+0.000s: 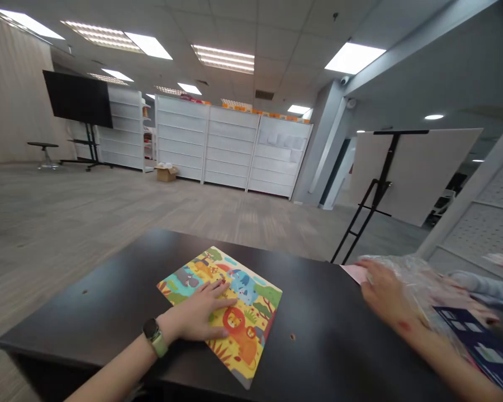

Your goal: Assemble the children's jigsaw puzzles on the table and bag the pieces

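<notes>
My left hand [205,312] lies with spread fingers on a square, brightly coloured cartoon animal board [251,312], which shows lions, elephants and a hippo. A smartwatch with a green strap [155,338] is on that wrist. The board rests flat near the front edge of a black table [318,357]. Off to the right, my right hand [383,290] has its fingers curled at the edge of a clear plastic bag [423,279], slightly blurred. A pale pink sheet [355,272] sticks out by its fingertips. What lies under the palm is hidden.
A dark blue printed package [478,340] and a grey roll [486,287] lie at the right. Past the table stands a white board on a black easel [379,190]. White shelves [230,145], a cardboard box [166,173], a stool [44,146] and a large screen [79,99] are farther back.
</notes>
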`<state>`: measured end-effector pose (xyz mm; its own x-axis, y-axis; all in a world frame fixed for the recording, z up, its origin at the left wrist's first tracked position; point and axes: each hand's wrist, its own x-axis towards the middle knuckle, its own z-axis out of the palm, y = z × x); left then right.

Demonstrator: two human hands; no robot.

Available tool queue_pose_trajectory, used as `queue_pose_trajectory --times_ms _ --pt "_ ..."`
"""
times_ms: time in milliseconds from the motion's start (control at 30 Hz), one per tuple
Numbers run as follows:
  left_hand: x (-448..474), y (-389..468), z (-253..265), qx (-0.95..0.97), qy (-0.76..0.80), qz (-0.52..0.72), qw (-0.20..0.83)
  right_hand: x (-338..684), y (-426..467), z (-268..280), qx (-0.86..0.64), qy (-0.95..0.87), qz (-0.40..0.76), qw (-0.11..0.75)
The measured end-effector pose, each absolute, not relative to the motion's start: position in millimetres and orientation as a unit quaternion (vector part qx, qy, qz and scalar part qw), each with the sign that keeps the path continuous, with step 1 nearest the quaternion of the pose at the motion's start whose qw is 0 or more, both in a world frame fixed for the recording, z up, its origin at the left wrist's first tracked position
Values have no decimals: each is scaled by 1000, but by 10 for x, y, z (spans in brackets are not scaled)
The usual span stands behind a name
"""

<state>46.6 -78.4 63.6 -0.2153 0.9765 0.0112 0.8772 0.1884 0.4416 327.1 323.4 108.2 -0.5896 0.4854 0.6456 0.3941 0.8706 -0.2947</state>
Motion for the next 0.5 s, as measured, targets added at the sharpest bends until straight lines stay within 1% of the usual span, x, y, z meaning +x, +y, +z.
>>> queue_pose_trajectory --times_ms 133,167,200,267,367,500 --pt "550 -782 600 580 780 175 158 2546 2301 543 -170 -956 175 161" --pt "607 -772 592 566 789 180 159 2368 2125 441 -171 -958 190 128" --pt "663 -755 577 550 799 184 160 2200 1990 365 -182 -958 192 114" --pt "746 -705 518 523 816 182 164 1908 1848 279 -191 -958 176 125" --pt "760 -603 324 533 811 159 183 1638 1886 242 -180 -957 158 164" --pt "740 -510 -36 573 784 208 120 1557 2113 203 -153 -949 182 208"
